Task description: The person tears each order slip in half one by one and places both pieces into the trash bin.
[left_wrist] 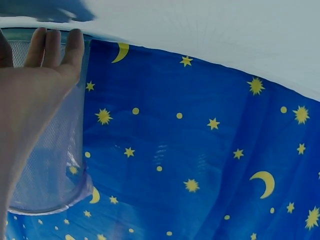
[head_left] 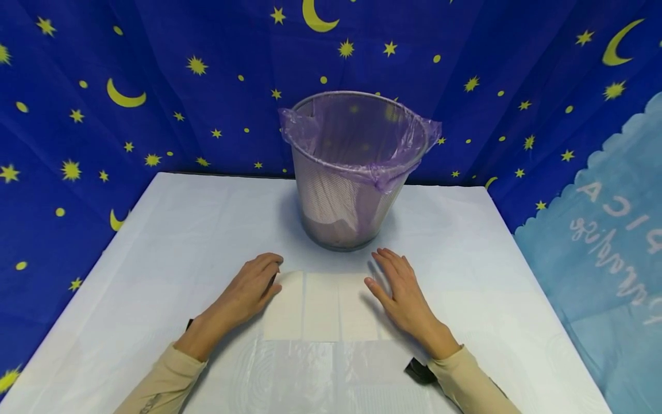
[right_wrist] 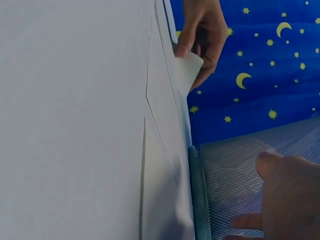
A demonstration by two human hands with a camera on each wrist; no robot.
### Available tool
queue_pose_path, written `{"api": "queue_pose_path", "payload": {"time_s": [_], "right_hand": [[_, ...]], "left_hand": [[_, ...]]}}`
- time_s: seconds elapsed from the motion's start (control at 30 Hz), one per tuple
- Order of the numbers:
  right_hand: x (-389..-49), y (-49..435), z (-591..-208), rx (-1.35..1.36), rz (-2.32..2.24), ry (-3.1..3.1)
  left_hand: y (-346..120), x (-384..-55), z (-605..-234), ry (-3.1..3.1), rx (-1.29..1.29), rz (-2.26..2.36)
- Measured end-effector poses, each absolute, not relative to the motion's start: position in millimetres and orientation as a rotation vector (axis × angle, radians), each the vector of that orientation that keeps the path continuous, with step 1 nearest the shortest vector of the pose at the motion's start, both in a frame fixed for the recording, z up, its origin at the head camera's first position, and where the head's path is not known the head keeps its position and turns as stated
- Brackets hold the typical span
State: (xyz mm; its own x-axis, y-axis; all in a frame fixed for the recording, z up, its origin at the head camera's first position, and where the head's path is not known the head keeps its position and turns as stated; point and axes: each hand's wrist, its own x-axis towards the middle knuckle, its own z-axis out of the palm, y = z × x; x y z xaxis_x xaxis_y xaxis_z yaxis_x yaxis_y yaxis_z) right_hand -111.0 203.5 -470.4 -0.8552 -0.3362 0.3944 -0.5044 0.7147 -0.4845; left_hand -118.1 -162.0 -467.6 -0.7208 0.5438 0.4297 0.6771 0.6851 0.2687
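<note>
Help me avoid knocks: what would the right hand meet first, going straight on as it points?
Probably the mesh bin, just ahead of the right hand, though depth is unclear.

Right fingers partly beyond the right wrist view's lower edge

"What's worn?"
"Long beige sleeves, the left one with a dark marking too small to read."
"Anything by the cuffs?"
"A black piece near the right, a black sliver near the left."
</note>
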Motion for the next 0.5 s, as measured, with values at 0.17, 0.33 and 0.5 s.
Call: {"api": "queue_pose_path", "payload": {"time_s": [0.17, 0.33, 0.5], "right_hand": [[-110, 203, -471, 0.662, 0.873, -2.642], [-110, 204, -470, 0.670, 0.869, -2.646], [-111, 204, -470, 0.670, 0.859, -2.655]], "left_hand": [[-163, -120, -465, -2.510, -0.929, -0.631], [-165, -122, -458, -2.480, -0.816, -0.753], [-167, -122, -454, -2.403, -0.697, -0.873]]}}
